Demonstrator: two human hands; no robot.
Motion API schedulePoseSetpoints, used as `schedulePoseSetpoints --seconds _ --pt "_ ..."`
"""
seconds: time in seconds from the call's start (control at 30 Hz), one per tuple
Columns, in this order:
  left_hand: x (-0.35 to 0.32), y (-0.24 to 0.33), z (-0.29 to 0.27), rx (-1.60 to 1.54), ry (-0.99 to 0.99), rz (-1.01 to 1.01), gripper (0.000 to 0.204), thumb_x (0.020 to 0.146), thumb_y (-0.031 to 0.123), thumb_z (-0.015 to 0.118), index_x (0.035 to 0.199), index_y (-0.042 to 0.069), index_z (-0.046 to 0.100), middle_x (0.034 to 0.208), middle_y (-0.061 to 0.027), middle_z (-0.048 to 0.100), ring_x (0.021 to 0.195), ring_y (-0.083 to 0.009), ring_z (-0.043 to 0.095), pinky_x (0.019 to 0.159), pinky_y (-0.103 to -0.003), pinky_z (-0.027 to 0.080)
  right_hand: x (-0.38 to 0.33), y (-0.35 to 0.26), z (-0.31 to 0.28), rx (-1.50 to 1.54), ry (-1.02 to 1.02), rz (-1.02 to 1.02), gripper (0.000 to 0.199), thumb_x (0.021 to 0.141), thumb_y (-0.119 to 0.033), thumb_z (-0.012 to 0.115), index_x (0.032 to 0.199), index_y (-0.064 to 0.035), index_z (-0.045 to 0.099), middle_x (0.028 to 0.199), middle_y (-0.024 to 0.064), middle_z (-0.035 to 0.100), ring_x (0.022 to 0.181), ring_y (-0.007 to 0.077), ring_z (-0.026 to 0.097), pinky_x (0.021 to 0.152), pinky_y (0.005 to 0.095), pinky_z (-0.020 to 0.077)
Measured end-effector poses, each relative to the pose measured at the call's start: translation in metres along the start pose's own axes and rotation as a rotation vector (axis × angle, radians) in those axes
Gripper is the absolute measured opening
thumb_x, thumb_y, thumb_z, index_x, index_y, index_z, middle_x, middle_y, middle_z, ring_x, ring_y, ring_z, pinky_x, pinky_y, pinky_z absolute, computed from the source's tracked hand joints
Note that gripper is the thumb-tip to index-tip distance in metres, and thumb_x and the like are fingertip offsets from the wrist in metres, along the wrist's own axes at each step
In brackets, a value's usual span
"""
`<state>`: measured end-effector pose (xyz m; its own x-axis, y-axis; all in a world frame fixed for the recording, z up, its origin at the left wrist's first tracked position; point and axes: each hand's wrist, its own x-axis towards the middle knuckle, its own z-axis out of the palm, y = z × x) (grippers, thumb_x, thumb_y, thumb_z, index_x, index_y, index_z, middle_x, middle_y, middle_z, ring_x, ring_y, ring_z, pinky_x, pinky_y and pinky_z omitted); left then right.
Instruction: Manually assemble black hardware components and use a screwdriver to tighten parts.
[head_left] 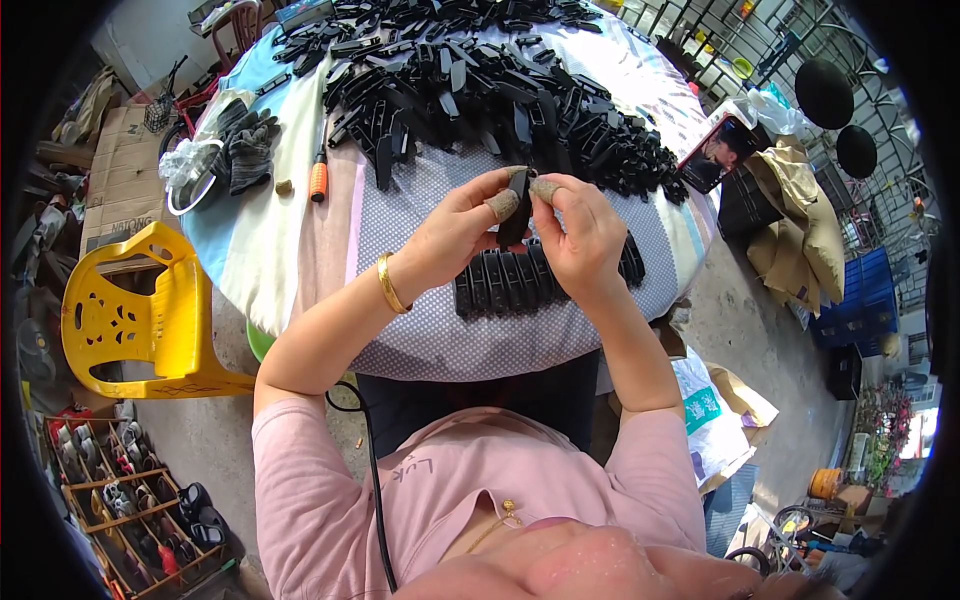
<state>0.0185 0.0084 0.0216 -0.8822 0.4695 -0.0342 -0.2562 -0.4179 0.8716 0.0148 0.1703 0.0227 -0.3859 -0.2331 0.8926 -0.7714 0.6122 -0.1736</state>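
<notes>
Above the near part of the cloth-covered table, a slim black plastic piece [515,218] stands tilted between my two hands. My left hand [455,225] is closed round its side, thumb and fingers gripping it. At the top end of the piece, my right hand [582,232] pinches with thumb and forefinger. Tan coverings wrap some fingertips on both hands. Just below lies a neat row of similar black pieces [500,285], partly hidden by my right hand and wrist. Beyond my hands spreads a large loose heap of black plastic pieces [455,85].
An orange-handled screwdriver [318,180] and dark gloves [247,145] lie on the table's left side. A phone [718,153] stands at the right edge. Left of the table is a yellow plastic chair [180,310]; a black cable [376,480] runs down beside me.
</notes>
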Motion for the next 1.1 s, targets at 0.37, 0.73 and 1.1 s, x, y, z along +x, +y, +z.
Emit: schedulePoseSetpoints --seconds 0.37,0.73,1.1 --pt "-0.001 0.001 -0.009 0.216 0.019 0.1 0.033 0.09 0.012 0.051 0.121 0.0 0.049 0.095 -0.0019 0.058 0.081 -0.0071 0.057 0.076 -0.025 0.052 0.003 -0.008 -0.011 0.135 -0.264 0.06 0.02 0.08 -0.014 0.06 0.086 0.0051 0.061 0.095 0.015 0.055 0.083 0.0296 0.055 0.07 0.0357 0.0454" --pt "-0.044 0.014 -0.04 0.672 0.256 0.025 0.031 0.086 0.012 0.056 0.112 -0.005 0.051 0.077 -0.0011 0.058 0.068 -0.0065 0.055 0.062 -0.02 0.046 -0.018 0.056 -0.054 -0.065 -0.254 0.371 0.021 0.08 -0.008 0.063 0.1 -0.0025 0.064 0.079 0.01 0.062 0.067 0.0185 0.06 0.061 0.0278 0.048" --pt "-0.058 -0.01 -0.039 1.207 0.291 -0.029 0.048 0.075 0.006 0.064 0.12 0.0 0.048 0.073 -0.0086 0.055 0.071 -0.0205 0.055 0.067 -0.032 0.046 -0.063 0.158 -0.053 -0.533 -0.47 0.663 0.022 0.077 -0.025 0.064 0.089 -0.0069 0.068 0.085 0.014 0.064 0.078 0.0291 0.063 0.068 0.0385 0.0489"
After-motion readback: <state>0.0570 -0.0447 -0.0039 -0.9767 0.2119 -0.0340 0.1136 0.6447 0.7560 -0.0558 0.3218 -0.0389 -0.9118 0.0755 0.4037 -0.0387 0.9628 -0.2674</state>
